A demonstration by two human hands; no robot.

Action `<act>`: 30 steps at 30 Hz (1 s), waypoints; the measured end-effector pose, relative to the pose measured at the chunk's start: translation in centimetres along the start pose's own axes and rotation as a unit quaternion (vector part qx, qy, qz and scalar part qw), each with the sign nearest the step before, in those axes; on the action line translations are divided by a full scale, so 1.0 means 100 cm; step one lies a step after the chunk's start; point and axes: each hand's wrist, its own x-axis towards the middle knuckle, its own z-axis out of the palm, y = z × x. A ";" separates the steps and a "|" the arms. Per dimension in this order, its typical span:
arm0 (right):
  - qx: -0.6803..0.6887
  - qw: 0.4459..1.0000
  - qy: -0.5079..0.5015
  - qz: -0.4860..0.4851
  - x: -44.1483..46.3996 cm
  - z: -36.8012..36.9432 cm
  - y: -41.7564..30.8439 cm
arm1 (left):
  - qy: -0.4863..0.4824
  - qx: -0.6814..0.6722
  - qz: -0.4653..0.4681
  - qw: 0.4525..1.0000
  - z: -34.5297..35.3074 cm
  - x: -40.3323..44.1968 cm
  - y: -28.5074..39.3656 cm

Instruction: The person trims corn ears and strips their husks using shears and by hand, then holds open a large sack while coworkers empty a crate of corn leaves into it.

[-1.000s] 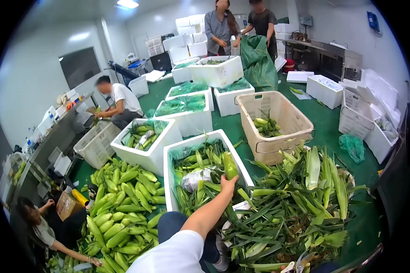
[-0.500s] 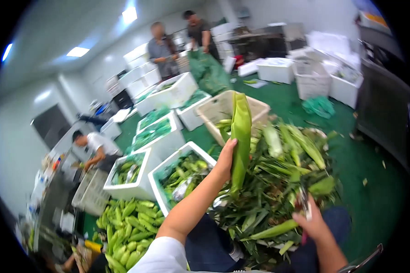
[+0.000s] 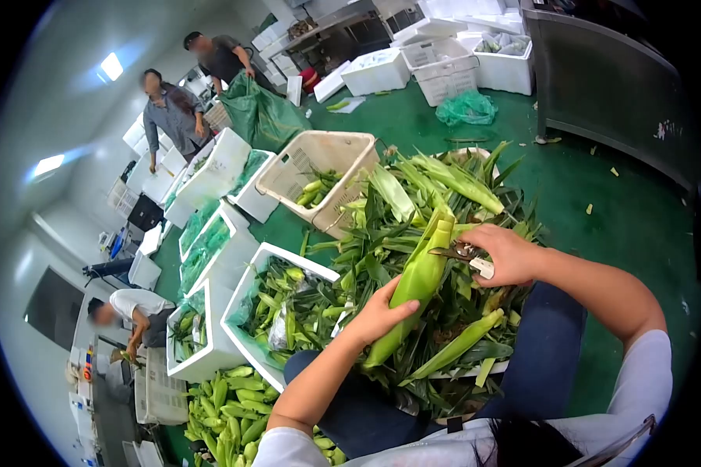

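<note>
My left hand [image 3: 385, 311] is wrapped round a green ear of corn [image 3: 422, 282] in its husk, tilted with its upper end away from me. My right hand [image 3: 504, 253] grips pruning shears [image 3: 481, 267] with a pale handle; their dark blades touch or lie very near the ear's upper part. Below both hands spreads a heap of loose husks and leaves [image 3: 382, 272]. Another husked ear [image 3: 458, 348] lies on this heap, close to my knees.
At the left stand white foam boxes [image 3: 237, 338] with corn and green plastic, beside a pile of corn [image 3: 230, 416]. A beige crate [image 3: 350, 148] stands beyond the heap. Three people are farther off, one holding a green sack [image 3: 261, 117]. A metal table [image 3: 607, 93] is at upper right.
The view has swung right. My left hand has lifted the ear from the foam box and brought it over the heap. My right hand has come up with the shears to the ear's upper part.
</note>
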 end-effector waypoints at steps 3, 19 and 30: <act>0.071 0.997 -0.008 0.042 -0.004 0.040 0.005 | -0.041 -0.092 -0.076 0.992 -0.018 -0.002 -0.023; 0.602 0.755 0.172 0.197 0.049 0.067 -0.073 | -0.220 -0.383 0.031 0.896 -0.042 -0.017 -0.028; -0.241 0.911 0.124 0.311 0.127 -0.047 -0.027 | 0.133 -0.108 0.191 0.967 -0.028 -0.009 -0.015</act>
